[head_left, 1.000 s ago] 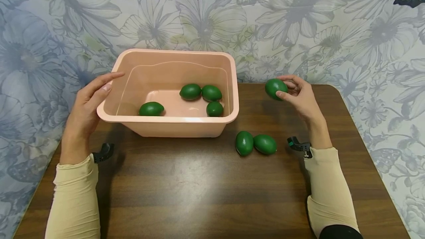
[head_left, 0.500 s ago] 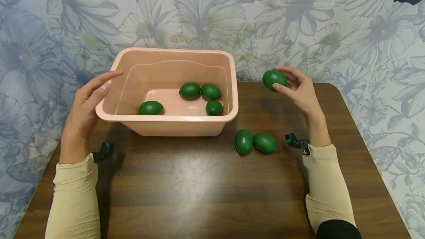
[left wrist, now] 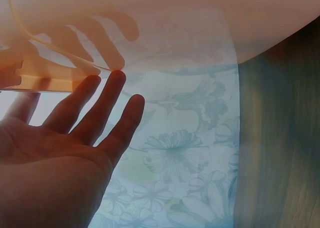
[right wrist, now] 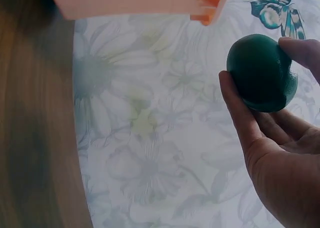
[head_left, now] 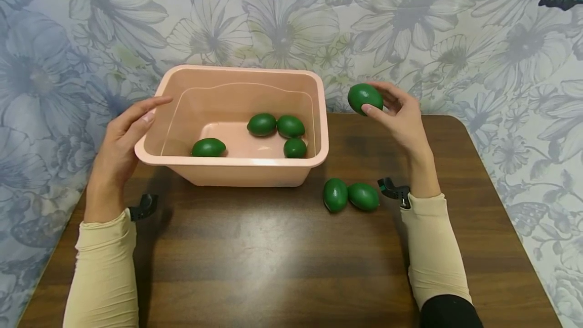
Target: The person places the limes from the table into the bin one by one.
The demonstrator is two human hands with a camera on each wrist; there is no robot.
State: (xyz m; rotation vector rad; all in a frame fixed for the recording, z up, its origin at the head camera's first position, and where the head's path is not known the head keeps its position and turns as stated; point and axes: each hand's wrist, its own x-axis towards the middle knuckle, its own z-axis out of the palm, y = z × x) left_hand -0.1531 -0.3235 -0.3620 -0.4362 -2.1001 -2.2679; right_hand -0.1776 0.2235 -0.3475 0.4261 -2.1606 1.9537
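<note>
My right hand (head_left: 403, 115) holds a green lime (head_left: 364, 98) between thumb and fingers, raised to the right of a pink plastic basin (head_left: 246, 162). In the right wrist view the same lime (right wrist: 261, 73) shows clear of the table. My left hand (head_left: 120, 146) rests at the basin's left rim. In the left wrist view its fingers (left wrist: 107, 105) are spread and fairly straight, with the tips against the basin's outer wall. Several limes lie inside the basin, one lime (head_left: 208, 147) apart on the left and a cluster with a lime (head_left: 290, 126) on the right.
Two more limes lie side by side on the brown wooden table (head_left: 255, 257), a left lime (head_left: 335, 195) and a right lime (head_left: 363, 197), in front of the basin's right corner. Behind the table hangs a floral covering (head_left: 391, 29). Both wrists carry black camera mounts.
My right hand has lifted the lime and brought it left, nearer the basin. The left hand, the basin and the other limes stay practically where they were.
</note>
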